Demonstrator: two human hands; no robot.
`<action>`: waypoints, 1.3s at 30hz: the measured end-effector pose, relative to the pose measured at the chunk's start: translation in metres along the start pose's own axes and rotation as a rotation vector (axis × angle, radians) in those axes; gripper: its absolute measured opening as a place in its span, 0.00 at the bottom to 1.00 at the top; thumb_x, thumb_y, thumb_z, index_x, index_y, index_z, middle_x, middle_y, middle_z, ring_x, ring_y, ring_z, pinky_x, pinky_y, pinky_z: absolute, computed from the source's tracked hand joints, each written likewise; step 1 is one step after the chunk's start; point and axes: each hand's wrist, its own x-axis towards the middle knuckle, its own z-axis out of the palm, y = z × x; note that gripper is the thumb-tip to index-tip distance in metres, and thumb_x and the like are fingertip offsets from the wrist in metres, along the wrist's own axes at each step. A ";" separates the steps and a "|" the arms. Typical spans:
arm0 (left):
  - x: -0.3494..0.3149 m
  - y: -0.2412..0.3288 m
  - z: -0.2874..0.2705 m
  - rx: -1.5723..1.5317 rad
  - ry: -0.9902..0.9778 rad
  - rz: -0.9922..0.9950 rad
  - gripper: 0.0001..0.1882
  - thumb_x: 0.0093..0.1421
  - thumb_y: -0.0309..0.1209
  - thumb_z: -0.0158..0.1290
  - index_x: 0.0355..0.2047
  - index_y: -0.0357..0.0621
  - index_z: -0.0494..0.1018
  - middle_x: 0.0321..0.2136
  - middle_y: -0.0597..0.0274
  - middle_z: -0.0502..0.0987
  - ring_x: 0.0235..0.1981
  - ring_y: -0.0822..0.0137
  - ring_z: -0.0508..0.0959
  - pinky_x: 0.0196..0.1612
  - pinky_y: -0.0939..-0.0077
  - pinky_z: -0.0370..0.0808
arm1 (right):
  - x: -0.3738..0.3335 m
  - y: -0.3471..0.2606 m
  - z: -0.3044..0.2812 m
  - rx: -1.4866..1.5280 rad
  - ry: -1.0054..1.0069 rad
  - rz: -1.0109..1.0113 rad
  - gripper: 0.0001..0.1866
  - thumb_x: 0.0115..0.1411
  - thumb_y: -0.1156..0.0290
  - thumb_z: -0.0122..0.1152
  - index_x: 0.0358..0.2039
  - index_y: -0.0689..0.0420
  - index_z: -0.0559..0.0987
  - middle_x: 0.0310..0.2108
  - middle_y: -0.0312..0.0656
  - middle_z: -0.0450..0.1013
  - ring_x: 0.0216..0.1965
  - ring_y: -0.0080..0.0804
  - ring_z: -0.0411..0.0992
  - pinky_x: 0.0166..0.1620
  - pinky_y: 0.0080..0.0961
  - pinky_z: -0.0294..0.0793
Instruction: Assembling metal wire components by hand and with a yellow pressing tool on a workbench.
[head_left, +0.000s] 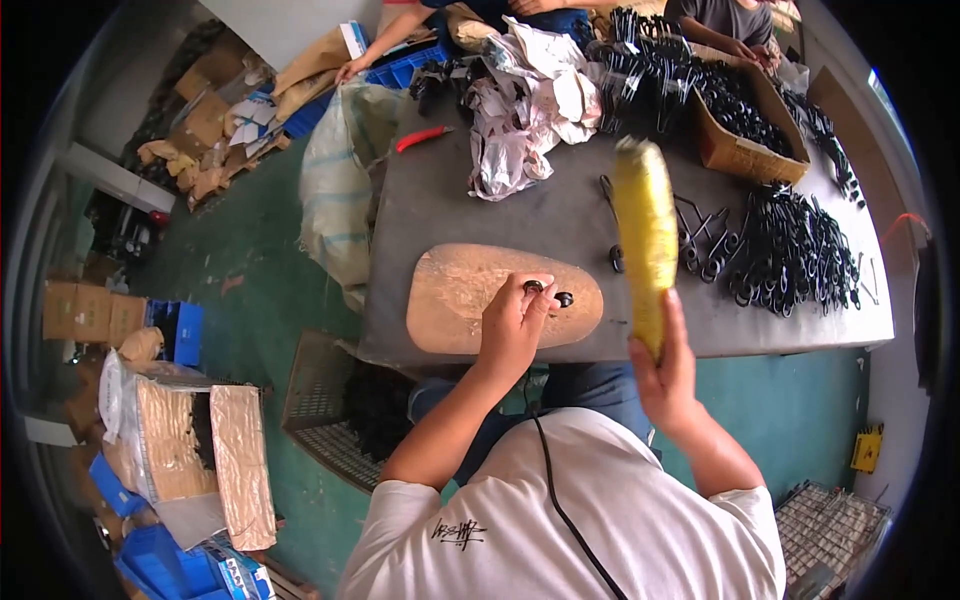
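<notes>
On the far left, a pale sack (330, 190) hangs beside the table's (425, 215) left edge, maybe so things are easy to drop in. A tool with red handles (422, 138) lies just in from that edge, out of the way. A wooden board (450, 290) lies flat by the near left corner, right in front of the person, perhaps to save the table top from knocks. Over the board, the left hand (518, 322) pinches a small dark piece (564, 299) with thumb and fingers, likely to keep it steady. I can't tell if the piece touches the wood. Crumpled paper (530, 100) sits farther back. The right hand (668, 378) is wrapped around the low end of a fat yellow stick (648, 230). The stick points up, above the near edge, and holding the end leaves most of it free. Past it lie a few loose black pieces (712, 268). A cardboard box (728, 155) full of black parts stands behind them. A big black pile (800, 250) sits near the right edge, seemingly kept apart.
</notes>
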 end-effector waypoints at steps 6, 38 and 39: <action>-0.001 0.003 -0.001 0.316 0.052 0.126 0.09 0.62 0.29 0.60 0.40 0.41 0.74 0.31 0.58 0.79 0.22 0.66 0.73 0.29 0.71 0.72 | -0.030 0.064 0.053 -0.014 -0.348 0.404 0.36 0.63 0.78 0.55 0.71 0.49 0.56 0.54 0.60 0.71 0.56 0.51 0.72 0.57 0.36 0.70; -0.047 0.005 -0.115 -0.063 0.721 -0.198 0.12 0.67 0.38 0.55 0.35 0.40 0.77 0.20 0.77 0.66 0.21 0.83 0.60 0.25 0.85 0.58 | 0.040 0.090 0.064 -0.677 -0.326 -0.153 0.29 0.60 0.63 0.63 0.62 0.49 0.69 0.43 0.44 0.73 0.45 0.43 0.70 0.48 0.39 0.70; -0.055 0.004 -0.133 -0.049 0.784 -0.148 0.13 0.67 0.38 0.55 0.34 0.39 0.77 0.21 0.75 0.68 0.20 0.82 0.60 0.26 0.85 0.58 | 0.049 0.100 0.059 -0.692 -0.215 -0.131 0.27 0.59 0.63 0.63 0.60 0.50 0.71 0.44 0.43 0.72 0.46 0.43 0.70 0.49 0.39 0.70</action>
